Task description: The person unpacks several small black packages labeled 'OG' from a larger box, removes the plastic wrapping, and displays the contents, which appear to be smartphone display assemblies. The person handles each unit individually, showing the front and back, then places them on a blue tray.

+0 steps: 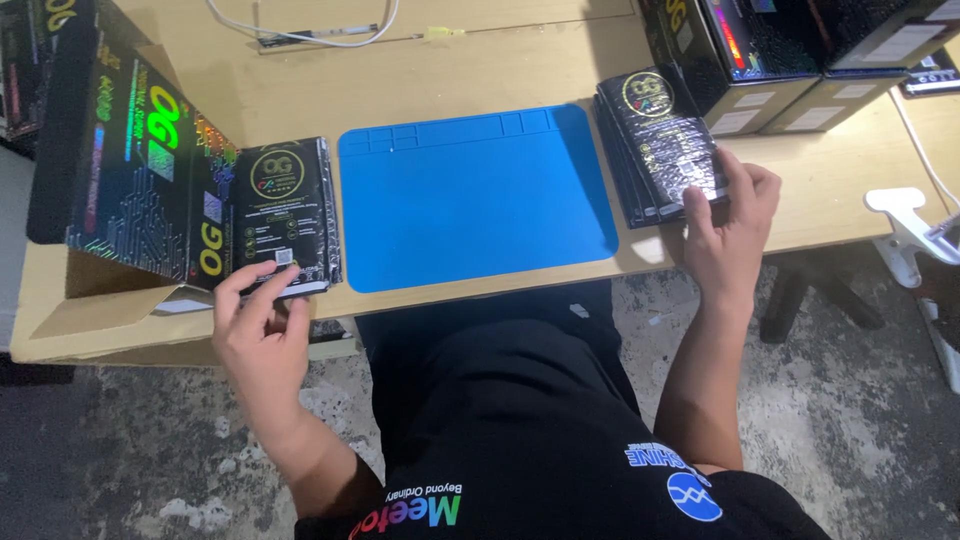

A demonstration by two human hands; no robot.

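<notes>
My left hand (258,325) rests its fingers on the near edge of a stack of flat black packets (285,205) lying by the open black carton (130,150) at the table's left. My right hand (728,225) holds the near corner of a second stack of shiny black packets (655,140) on the right side of the table. Between the two stacks lies a blue silicone mat (470,200) with nothing on it.
Black printed boxes (780,50) stand at the back right. A white cable (310,30) runs along the far edge of the wooden table (480,70). A white clamp-like object (905,215) sits off the right edge. Concrete floor lies below.
</notes>
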